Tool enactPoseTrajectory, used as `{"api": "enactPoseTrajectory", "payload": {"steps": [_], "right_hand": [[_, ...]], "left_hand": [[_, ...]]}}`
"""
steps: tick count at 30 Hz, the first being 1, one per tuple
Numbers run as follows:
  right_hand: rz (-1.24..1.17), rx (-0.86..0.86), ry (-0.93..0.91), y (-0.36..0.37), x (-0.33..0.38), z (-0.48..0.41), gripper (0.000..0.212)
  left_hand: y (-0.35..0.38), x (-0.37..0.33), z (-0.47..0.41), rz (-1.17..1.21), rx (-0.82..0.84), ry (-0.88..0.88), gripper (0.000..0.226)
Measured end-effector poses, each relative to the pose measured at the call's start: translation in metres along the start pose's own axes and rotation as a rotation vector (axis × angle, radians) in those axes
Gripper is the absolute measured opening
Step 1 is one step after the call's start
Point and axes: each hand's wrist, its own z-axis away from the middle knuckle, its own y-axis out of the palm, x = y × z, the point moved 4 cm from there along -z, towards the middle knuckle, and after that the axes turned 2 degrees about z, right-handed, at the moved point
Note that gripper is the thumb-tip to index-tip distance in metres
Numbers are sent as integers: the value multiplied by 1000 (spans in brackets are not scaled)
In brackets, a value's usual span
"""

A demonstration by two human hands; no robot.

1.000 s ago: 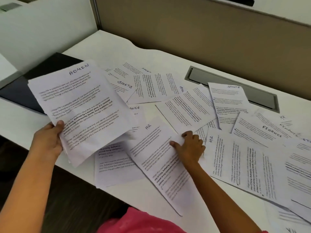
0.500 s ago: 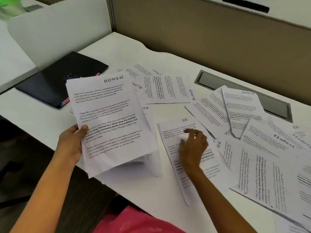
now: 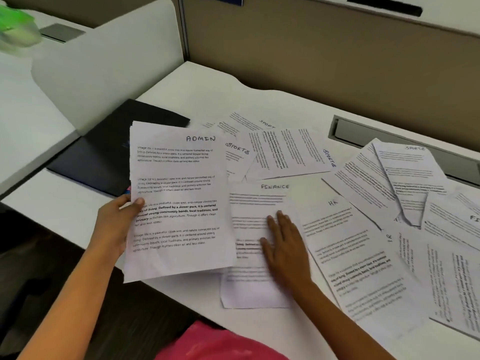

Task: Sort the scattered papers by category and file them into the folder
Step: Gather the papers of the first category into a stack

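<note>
Spanning most of the view, the white desk (image 3: 181,81) carries a loose scatter of printed papers (image 3: 363,178), overlapping at all angles, headed SPORTS, HR and FINANCE. Dark folder (image 3: 104,157) lies shut at the desk's left, partly hidden behind the held sheets.

ADMIN stack (image 3: 176,198): several sheets held up off the desk, lower edges fanning unevenly. Left hand (image 3: 114,227) pinches its left edge, thumb on the front, fingers behind and out of sight.

FINANCE sheet (image 3: 254,203): flat on the desk, near edge hanging just over the desk's front. Right hand (image 3: 283,245) lies on it palm down, fingers pressed close together and nearly straight.

Handling, as a judgement: paper is light, limp and slick sheet on sheet; a one-edge pinch lets the stack sag. Slide the flat sheet to the desk edge, then take it by the overhanging margin.
</note>
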Motion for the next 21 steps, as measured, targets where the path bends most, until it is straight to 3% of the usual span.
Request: {"api": "enactPoseTrajectory", "payload": {"steps": [4, 8, 13, 17, 21], "right_hand": [[23, -104, 102, -16, -5, -6, 51], [-77, -159, 154, -15, 35, -43, 46], [-79, 81, 1, 27, 115, -113, 65], [-16, 210, -11, 52, 127, -132, 84], [118, 198, 43, 47, 96, -118, 68]], "left_hand": [[-19, 4, -27, -26, 40, -49, 9], [-32, 4, -50, -14, 75, -73, 9], [-43, -6, -77, 12, 126, -93, 11], [-51, -13, -92, 50, 151, -88, 11], [-61, -15, -99, 61, 131, -81, 11]]}}
